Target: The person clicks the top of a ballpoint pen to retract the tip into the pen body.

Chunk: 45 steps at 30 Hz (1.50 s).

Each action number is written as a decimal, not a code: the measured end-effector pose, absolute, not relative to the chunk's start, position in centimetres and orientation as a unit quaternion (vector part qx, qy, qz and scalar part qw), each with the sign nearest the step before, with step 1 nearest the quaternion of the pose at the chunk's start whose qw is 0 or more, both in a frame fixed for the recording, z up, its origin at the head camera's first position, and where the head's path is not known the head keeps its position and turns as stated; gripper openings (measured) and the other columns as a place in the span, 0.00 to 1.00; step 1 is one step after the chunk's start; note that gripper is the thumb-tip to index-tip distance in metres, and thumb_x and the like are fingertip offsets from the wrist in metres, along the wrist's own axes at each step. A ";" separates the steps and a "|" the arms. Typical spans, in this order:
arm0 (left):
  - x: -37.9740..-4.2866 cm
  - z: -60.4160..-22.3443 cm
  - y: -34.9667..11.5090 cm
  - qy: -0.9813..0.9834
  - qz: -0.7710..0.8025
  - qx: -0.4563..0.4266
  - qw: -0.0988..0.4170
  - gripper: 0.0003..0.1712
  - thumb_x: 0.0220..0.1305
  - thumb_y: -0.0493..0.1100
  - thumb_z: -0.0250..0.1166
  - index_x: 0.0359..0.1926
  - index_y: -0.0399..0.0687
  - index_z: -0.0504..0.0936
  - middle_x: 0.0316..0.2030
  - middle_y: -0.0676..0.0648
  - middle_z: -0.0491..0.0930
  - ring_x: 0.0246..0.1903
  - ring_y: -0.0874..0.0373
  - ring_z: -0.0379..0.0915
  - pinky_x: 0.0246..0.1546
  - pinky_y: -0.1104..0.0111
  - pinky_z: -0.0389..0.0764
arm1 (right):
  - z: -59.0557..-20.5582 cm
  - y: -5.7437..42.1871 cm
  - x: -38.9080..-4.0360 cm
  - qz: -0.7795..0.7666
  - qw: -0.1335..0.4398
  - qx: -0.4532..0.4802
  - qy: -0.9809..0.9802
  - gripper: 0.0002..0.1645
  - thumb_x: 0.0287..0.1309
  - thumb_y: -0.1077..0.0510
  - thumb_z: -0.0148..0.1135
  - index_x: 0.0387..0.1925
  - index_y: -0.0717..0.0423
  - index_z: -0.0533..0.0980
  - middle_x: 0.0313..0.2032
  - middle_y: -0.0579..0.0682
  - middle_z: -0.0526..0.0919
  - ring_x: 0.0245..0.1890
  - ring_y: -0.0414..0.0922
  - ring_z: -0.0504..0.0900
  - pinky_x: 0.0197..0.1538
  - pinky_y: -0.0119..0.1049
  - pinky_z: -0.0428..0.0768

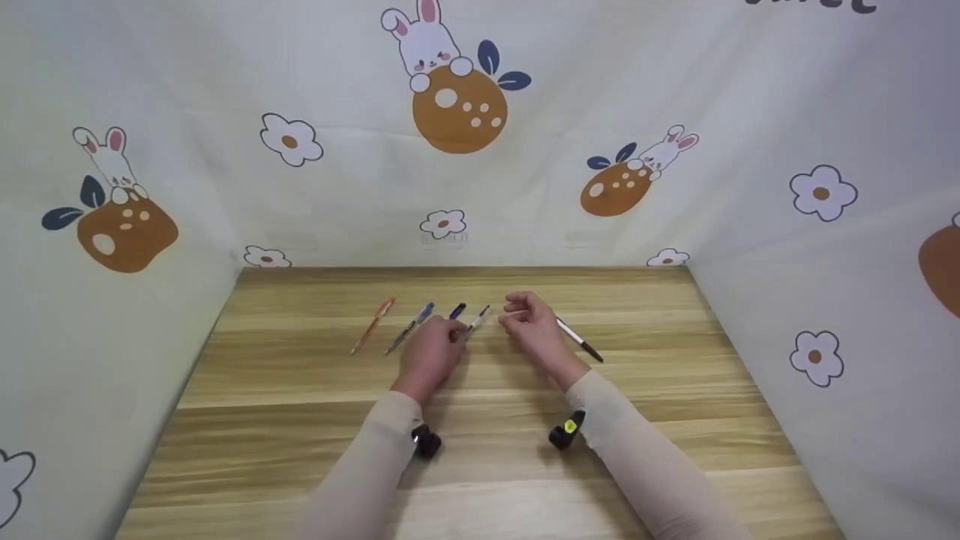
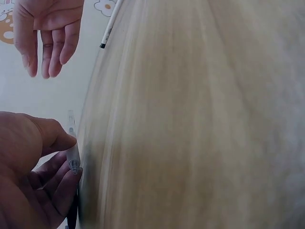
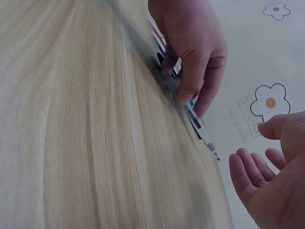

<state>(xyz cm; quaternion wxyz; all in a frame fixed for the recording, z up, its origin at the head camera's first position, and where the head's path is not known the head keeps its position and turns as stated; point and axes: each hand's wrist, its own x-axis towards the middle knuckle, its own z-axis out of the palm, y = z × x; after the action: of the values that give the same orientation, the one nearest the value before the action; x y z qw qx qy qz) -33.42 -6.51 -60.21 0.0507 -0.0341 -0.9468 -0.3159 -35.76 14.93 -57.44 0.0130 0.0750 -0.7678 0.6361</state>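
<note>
My left hand (image 1: 433, 356) pinches a clear ballpoint pen (image 1: 480, 316) between thumb and fingers, its end pointing away and to the right. In the left wrist view this pen (image 2: 73, 155) shows a transparent barrel with a spring inside. Partly behind the hand lies a dark purple pen (image 1: 458, 310). To its left rest a blue pen (image 1: 410, 328) and an orange pen (image 1: 373, 326). My right hand (image 1: 541, 334) hovers just right of the held pen, fingers loosely bent around nothing. Beyond that hand lies a white pen (image 1: 579, 339) with a dark end, partly hidden by it.
The pens lie on a wood-grain tabletop (image 1: 487, 465). Pale cloth walls (image 1: 337, 187) printed with rabbits and flowers stand at the back and both sides. A small black camera sits on each wrist.
</note>
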 end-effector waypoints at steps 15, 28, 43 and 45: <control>-32.9 -59.5 -6.2 -0.956 -0.288 -0.033 0.037 0.11 0.75 0.45 0.73 0.54 0.61 0.96 0.40 0.51 0.86 0.34 0.55 0.79 0.37 0.56 0.83 | -57.4 15.2 -35.2 0.639 -0.012 0.065 -0.766 0.22 0.70 0.65 0.71 0.62 0.62 0.79 0.58 0.68 0.82 0.46 0.45 0.85 0.43 0.39 0.87; -32.7 -59.5 -5.9 -0.958 -0.280 -0.029 0.047 0.12 0.72 0.43 0.75 0.54 0.59 0.95 0.42 0.49 0.87 0.39 0.52 0.84 0.40 0.54 0.86 | -57.6 15.4 -35.1 0.643 -0.014 0.068 -0.763 0.24 0.69 0.66 0.70 0.63 0.69 0.78 0.58 0.71 0.82 0.45 0.45 0.86 0.46 0.38 0.87; -32.8 -59.1 -6.3 -0.958 -0.285 -0.022 0.038 0.14 0.69 0.48 0.75 0.53 0.52 0.94 0.47 0.49 0.91 0.45 0.51 0.88 0.47 0.53 0.88 | -57.3 16.6 -35.1 0.633 -0.006 0.060 -0.772 0.19 0.68 0.67 0.71 0.59 0.64 0.81 0.57 0.71 0.82 0.44 0.45 0.86 0.46 0.34 0.86; -32.7 -59.0 -6.3 -0.957 -0.286 -0.021 0.043 0.14 0.70 0.49 0.75 0.53 0.52 0.94 0.47 0.50 0.90 0.45 0.53 0.87 0.46 0.54 0.88 | -57.3 17.0 -35.1 0.625 -0.003 0.057 -0.779 0.19 0.68 0.67 0.71 0.58 0.64 0.81 0.56 0.70 0.83 0.44 0.44 0.85 0.45 0.33 0.85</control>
<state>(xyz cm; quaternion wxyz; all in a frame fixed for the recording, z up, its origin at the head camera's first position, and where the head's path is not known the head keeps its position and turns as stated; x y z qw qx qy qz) -32.72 -6.33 -58.97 0.0425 -0.0208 -0.9570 -0.2863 -35.10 16.99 -57.27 -0.0031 0.0571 -0.7787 0.6248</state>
